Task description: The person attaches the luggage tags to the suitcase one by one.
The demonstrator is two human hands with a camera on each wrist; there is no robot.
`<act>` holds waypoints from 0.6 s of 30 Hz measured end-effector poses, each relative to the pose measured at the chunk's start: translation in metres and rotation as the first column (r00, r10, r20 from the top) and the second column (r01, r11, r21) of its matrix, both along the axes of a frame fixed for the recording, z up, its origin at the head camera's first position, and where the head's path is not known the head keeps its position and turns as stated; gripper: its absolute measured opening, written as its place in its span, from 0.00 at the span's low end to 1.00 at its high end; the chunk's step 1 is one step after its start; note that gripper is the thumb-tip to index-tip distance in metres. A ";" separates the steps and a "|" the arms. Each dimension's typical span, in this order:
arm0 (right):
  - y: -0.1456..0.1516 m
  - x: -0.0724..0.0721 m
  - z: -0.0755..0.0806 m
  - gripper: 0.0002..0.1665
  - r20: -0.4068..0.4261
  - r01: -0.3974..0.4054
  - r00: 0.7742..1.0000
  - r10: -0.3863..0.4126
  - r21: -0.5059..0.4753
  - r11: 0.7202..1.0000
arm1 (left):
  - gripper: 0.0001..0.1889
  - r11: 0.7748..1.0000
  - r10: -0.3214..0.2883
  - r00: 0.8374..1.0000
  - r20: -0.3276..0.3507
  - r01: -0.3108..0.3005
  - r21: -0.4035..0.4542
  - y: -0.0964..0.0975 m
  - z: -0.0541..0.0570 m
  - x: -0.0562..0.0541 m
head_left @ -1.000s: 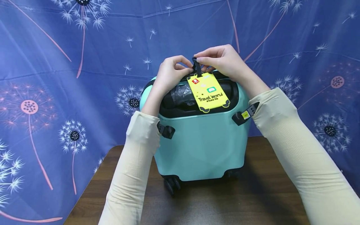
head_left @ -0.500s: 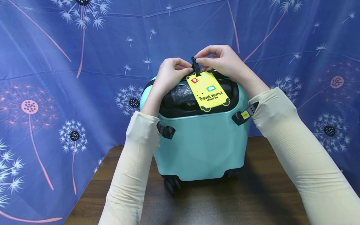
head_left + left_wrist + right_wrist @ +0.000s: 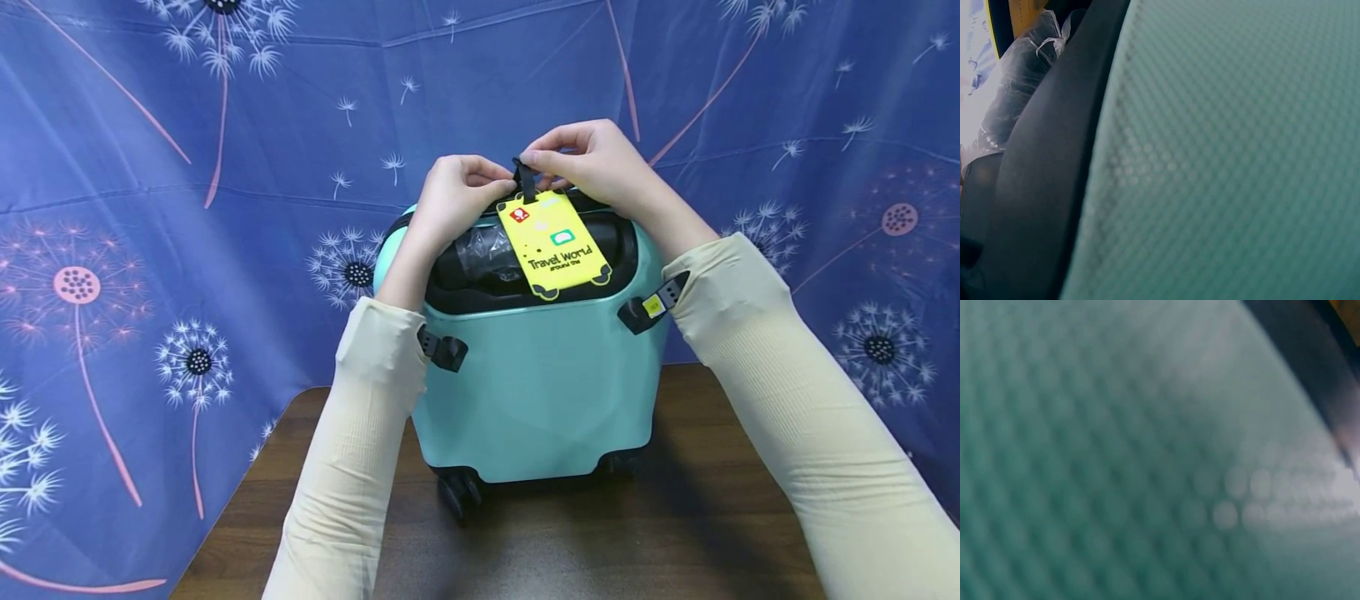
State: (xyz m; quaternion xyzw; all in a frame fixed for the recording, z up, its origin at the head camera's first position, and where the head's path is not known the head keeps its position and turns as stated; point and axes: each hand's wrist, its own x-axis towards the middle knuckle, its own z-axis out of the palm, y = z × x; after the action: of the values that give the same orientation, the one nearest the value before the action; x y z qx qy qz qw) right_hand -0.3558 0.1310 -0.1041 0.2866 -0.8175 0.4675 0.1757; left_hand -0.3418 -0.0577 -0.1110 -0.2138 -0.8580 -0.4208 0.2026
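A turquoise suitcase (image 3: 536, 392) with black trim stands upright on its wheels. Over its top hangs a yellow luggage tag (image 3: 555, 250) printed "Travel World", on a black strap (image 3: 528, 185). My right hand (image 3: 588, 162) pinches the upper part of the strap between thumb and index finger. From the other side my left hand (image 3: 461, 196) pinches the strap lower down, close to the tag's upper edge. Clear plastic wraps the black handle (image 3: 487, 254) beneath the tag. The left wrist view shows the plastic wrap (image 3: 1019, 75) beside the suitcase's textured side; neither wrist view shows fingers.
The suitcase rests on a dark brown wooden table (image 3: 525, 550). Right behind it hangs a blue curtain (image 3: 315, 108) with a dandelion print. Black wrist straps with small cameras (image 3: 447, 352) sit at both cuffs, in front of the suitcase.
The strap loop's top rose slightly, then dipped again under my right fingertips, and the tag shifted a little with it. My left hand and the suitcase have stayed in place.
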 end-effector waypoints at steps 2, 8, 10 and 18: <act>0.000 0.000 0.000 0.20 0.003 -0.002 1.000 0.002 0.006 1.000 | 0.11 1.000 0.004 1.000 0.002 -0.004 0.000 0.000 0.000 0.000; 0.000 -0.002 0.000 0.20 0.018 -0.019 1.000 0.019 0.021 1.000 | 0.11 1.000 0.012 1.000 0.004 -0.012 0.000 0.000 0.000 0.000; 0.000 -0.002 0.000 0.20 0.023 -0.025 0.999 0.024 0.028 0.999 | 0.11 1.000 0.014 1.000 0.005 -0.014 0.002 0.000 0.000 0.000; 0.000 -0.002 -0.001 0.18 0.012 -0.020 1.000 0.019 0.064 0.998 | 0.13 0.997 -0.013 0.999 0.043 0.010 0.076 0.000 0.000 0.002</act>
State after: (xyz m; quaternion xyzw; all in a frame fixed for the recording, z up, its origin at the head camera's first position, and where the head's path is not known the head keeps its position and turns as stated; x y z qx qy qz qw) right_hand -0.3580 0.1308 -0.1047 0.2976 -0.8301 0.4445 0.1574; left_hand -0.3402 -0.0575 -0.1105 -0.2018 -0.8444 -0.4588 0.1893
